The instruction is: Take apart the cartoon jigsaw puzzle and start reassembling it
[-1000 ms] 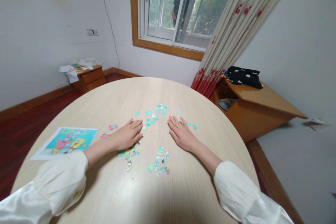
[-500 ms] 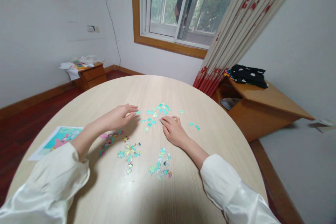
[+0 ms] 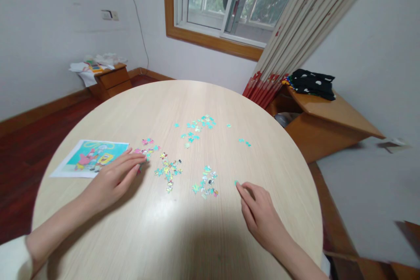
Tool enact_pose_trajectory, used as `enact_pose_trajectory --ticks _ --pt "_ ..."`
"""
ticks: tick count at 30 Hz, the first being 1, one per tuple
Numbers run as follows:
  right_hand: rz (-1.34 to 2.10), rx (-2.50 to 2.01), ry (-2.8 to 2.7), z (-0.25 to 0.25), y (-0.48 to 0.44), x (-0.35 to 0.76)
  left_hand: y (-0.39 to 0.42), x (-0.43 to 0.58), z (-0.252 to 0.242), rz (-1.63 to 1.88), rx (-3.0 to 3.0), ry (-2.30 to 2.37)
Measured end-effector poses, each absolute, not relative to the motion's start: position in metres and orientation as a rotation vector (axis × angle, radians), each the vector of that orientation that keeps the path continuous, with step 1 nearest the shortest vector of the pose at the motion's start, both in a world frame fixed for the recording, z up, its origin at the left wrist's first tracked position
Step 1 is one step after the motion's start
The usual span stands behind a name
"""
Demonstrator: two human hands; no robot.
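Note:
My right hand is over the right part of the table, with a small teal puzzle piece at its fingertips. The fingers are drawn together at that piece. My left hand reaches over the left side, fingers stretched out. Its fingertips hover over or touch the pile of pink and teal puzzle pieces, partly covering it; I cannot tell which. Near it lies a cluster of yellow and teal pieces. Between the hands is another mixed cluster. Teal pieces lie scattered farther back.
A printed cartoon picture sheet lies at the left, partly under my left hand. Everything rests on a round wooden table. A drawer cabinet stands back left, and a wooden desk with dark folded cloth is at the right.
My right hand has moved from the far teal pieces toward me and right, with a teal piece at its fingertips. My left hand has come back and left to the pink pieces. The view has shifted.

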State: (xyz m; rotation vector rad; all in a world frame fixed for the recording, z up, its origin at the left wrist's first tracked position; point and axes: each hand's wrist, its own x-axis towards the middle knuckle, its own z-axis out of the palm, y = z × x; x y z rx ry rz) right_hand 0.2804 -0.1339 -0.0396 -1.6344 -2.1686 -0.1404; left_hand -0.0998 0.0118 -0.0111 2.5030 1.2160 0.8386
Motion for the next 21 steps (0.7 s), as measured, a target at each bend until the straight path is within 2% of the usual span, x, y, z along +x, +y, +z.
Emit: enact_pose_trajectory --ticks 4,7,15,21 --pt "0.048 -1.528 -2.355 -0.035 -0.173 0.248 -0.014 -0.096 -0.021 0.962 2.523 1.154" --pt "0.146 -1.304 -2.603 -0.028 -0.170 0.216 -0.019 -0.089 -0.026 0.992 2.606 1.003" --pt "-0.008 -1.258 -2.740 -0.016 -0.092 0.150 -0.019 -0.088 -0.026 1.081 2.724 0.937" --pt "-0.130 -1.333 -2.597 -0.013 -0.093 0.162 -0.021 -0.086 -0.024 1.059 2.713 0.931"
